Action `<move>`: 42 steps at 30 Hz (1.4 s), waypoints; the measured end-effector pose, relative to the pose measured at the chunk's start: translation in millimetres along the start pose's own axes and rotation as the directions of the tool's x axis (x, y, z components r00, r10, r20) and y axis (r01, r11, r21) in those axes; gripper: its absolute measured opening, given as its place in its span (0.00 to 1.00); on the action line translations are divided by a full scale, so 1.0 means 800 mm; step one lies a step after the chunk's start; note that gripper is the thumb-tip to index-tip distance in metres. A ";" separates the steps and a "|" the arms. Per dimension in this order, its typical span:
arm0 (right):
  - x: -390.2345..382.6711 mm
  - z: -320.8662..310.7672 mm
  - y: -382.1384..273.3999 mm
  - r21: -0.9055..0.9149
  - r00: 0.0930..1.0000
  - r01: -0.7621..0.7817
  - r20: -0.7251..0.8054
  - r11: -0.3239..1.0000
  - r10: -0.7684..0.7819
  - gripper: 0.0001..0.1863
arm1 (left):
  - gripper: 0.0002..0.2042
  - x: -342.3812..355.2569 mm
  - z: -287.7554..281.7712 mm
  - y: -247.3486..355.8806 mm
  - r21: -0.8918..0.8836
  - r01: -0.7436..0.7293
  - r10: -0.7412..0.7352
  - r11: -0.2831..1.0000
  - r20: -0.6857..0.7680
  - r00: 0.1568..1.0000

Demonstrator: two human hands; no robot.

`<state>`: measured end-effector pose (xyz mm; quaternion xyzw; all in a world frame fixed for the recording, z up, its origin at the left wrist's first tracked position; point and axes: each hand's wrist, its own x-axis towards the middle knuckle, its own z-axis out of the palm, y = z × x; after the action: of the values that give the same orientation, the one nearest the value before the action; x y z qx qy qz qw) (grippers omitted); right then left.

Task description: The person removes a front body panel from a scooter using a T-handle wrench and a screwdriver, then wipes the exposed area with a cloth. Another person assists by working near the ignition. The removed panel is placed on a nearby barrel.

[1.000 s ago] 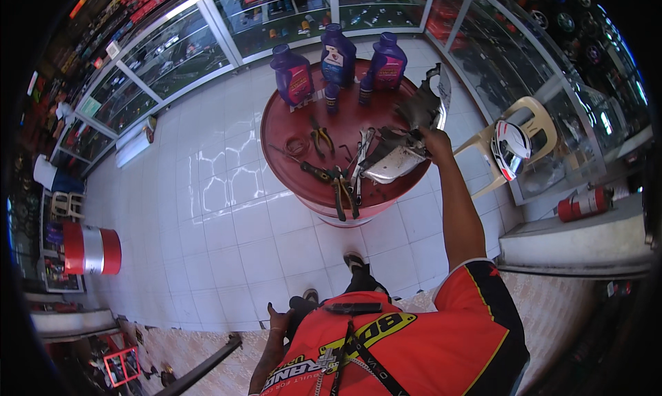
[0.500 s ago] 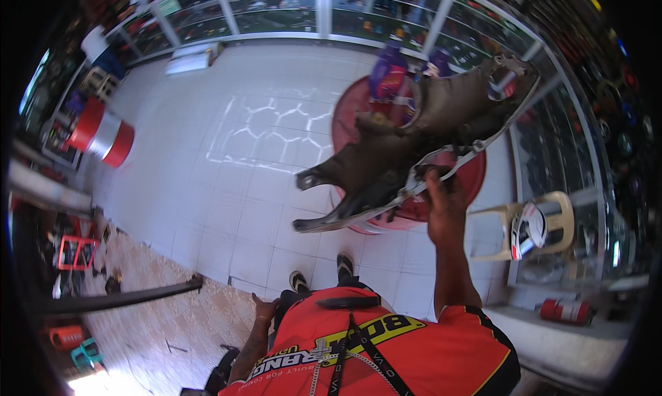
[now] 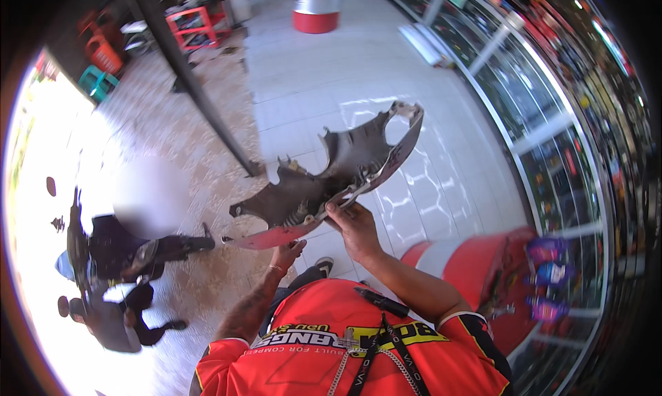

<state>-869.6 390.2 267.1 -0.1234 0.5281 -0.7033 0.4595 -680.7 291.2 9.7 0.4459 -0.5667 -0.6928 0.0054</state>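
A motorcycle fairing panel [image 3: 345, 165] is held up in front of me, tilted with its far end up to the right. Its dark inner side faces me, with cut-outs and brackets, and a red outer strip shows along the lower edge. My right hand [image 3: 353, 229] is closed on this near edge at about its middle, thumb on the inner side. My left hand [image 3: 287, 254] is at the red lower edge towards the left end, its fingers curled against it and partly hidden behind the panel.
A red and white drum [image 3: 448, 258] with purple packs [image 3: 548, 272] on top stands close to my right. Another drum [image 3: 317, 8] is farther ahead. Glass display cases [image 3: 552, 137] line the right. A dark post [image 3: 200, 96] and a motorcycle [image 3: 103, 258] are to the left.
I have turned left, away from the drum with the purple packs. The panel has moved with my right hand, and my left hand has risen from my side to its lower edge.
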 end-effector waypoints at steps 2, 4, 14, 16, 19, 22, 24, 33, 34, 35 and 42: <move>0.035 0.068 0.032 -0.019 0.989 -0.121 0.078 0.993 0.122 0.12 | 0.21 -0.023 -0.064 0.018 -0.325 -0.160 0.130 0.932 -0.113 0.985; 0.061 0.126 0.069 -0.046 0.965 -0.220 0.136 0.974 0.224 0.12 | 0.20 -0.050 -0.122 0.030 -0.497 -0.244 0.182 0.833 -0.171 0.968; 0.164 0.184 0.088 -0.250 0.711 -0.431 0.498 0.867 0.497 0.14 | 0.19 -0.119 -0.162 0.114 -0.369 -0.552 0.369 0.748 -0.461 0.807; 0.199 0.192 0.085 -0.350 0.594 -0.491 0.536 0.798 0.601 0.17 | 0.20 -0.104 -0.158 0.131 -0.396 -0.588 0.282 0.705 -0.605 0.745; 0.238 0.204 0.089 -0.394 0.376 -0.470 0.721 0.790 0.582 0.19 | 0.23 -0.084 -0.146 0.150 -0.436 -0.729 0.250 0.528 -0.740 0.624; 0.264 0.222 0.084 -0.442 0.153 -0.491 0.804 0.750 0.574 0.21 | 0.18 -0.078 -0.130 0.156 -0.378 -0.812 0.205 0.444 -0.840 0.503; 0.277 0.247 0.083 -0.471 0.059 -0.351 0.851 0.809 0.521 0.23 | 0.14 -0.080 -0.139 0.147 -0.311 -0.806 0.217 0.505 -0.858 0.466; 0.294 0.439 0.144 -0.576 -0.262 -0.533 0.809 0.620 0.526 0.18 | 0.14 -0.104 -0.234 0.089 -0.186 -0.737 0.015 0.650 -0.966 0.257; 0.295 0.458 0.154 -0.592 -0.276 -0.519 0.799 0.617 0.534 0.18 | 0.14 -0.105 -0.246 0.090 -0.209 -0.746 -0.017 0.633 -0.966 0.257; 0.300 0.458 0.158 -0.601 -0.289 -0.506 0.794 0.618 0.535 0.17 | 0.14 -0.103 -0.252 0.090 -0.272 -0.720 -0.041 0.638 -0.946 0.321; 0.325 0.580 0.267 -0.642 -0.313 -0.319 0.766 0.697 0.562 0.17 | 0.12 -0.080 -0.378 0.050 -0.059 -0.803 -0.036 0.593 -0.998 0.047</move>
<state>-595.6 -107.9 194.2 -0.4132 0.0836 -0.1002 0.9012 -473.4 73.8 92.5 0.5446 -0.2594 -0.3557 0.7139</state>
